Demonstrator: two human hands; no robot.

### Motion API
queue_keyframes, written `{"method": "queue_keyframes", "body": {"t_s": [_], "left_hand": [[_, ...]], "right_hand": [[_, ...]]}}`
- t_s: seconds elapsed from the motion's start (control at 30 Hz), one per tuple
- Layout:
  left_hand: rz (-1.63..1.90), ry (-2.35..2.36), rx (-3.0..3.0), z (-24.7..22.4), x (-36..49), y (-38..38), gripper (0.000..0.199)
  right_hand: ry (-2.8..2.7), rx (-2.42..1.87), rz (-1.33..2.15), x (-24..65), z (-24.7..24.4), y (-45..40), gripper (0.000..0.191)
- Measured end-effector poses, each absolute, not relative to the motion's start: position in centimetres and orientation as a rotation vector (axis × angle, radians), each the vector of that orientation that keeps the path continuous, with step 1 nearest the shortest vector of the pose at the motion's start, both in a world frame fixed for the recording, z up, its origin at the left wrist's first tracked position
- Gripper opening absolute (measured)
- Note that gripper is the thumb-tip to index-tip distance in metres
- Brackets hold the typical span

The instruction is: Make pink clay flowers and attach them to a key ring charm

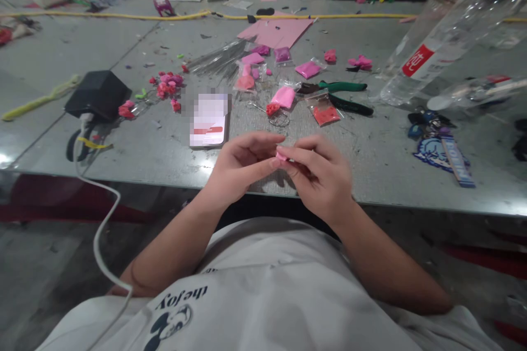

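Between my hands, above the front edge of the grey table (pixel 164 156), is a small pink piece (pixel 281 154) of soft-looking material. My right hand (pixel 323 173) pinches it between thumb and fingers. My left hand (pixel 242 162) touches it from the other side with its fingers curved and the thumb tip against the piece. A small red flower-like piece with wire (pixel 272 109) lies just beyond the fingers. Behind it are a bag of pink material (pixel 284 97) and a bag of red material (pixel 326 115). A phone (pixel 208 120) lies beyond my left hand.
Green-handled pliers (pixel 349 86) lie behind the bags. Thin wires (pixel 218 60) and a pink sheet (pixel 280 32) are farther back. Red flowers (pixel 167 85) and a black adapter (pixel 97 94) sit left; plastic bottles (pixel 436 55) and keychains (pixel 436 151) sit right.
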State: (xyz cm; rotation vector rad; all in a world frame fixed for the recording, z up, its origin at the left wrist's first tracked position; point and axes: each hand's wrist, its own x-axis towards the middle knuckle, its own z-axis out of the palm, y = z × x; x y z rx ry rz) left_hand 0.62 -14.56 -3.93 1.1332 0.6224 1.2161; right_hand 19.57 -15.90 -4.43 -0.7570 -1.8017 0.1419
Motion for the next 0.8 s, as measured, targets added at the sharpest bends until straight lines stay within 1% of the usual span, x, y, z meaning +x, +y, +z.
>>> {"method": "queue_keyframes", "body": {"t_s": [0.13, 0.27, 0.43, 0.57, 0.73, 0.8], "left_hand": [[1.215, 0.621, 1.041, -3.8, 0.4, -14.3, 0.029], [1.238, 0.651, 0.982, -3.6, 0.6, -14.2, 0.022], [1.258, 0.691, 0.971, -3.3, 0.9, -14.3, 0.018], [1.269, 0.699, 0.970, -3.2, 1.0, -14.3, 0.016], [1.299, 0.708, 0.966, -3.3, 1.1, -14.3, 0.015], [1.294, 0.697, 0.962, -3.4, 1.1, -14.3, 0.016]], "right_hand": [[-1.670, -0.808, 0.328, 19.6, -4.3, -16.0, 0.013], [-1.536, -0.840, 0.566, 19.4, -4.4, -16.2, 0.015], [-1.357, -0.911, 0.816, 19.1, -4.4, -16.2, 0.012], [-1.215, -0.860, 1.019, 19.2, -4.6, -15.7, 0.023], [-1.122, -0.673, 1.272, 19.7, -4.9, -15.1, 0.037], [-1.088, -0.614, 1.333, 20.0, -4.7, -15.1, 0.039]]}}
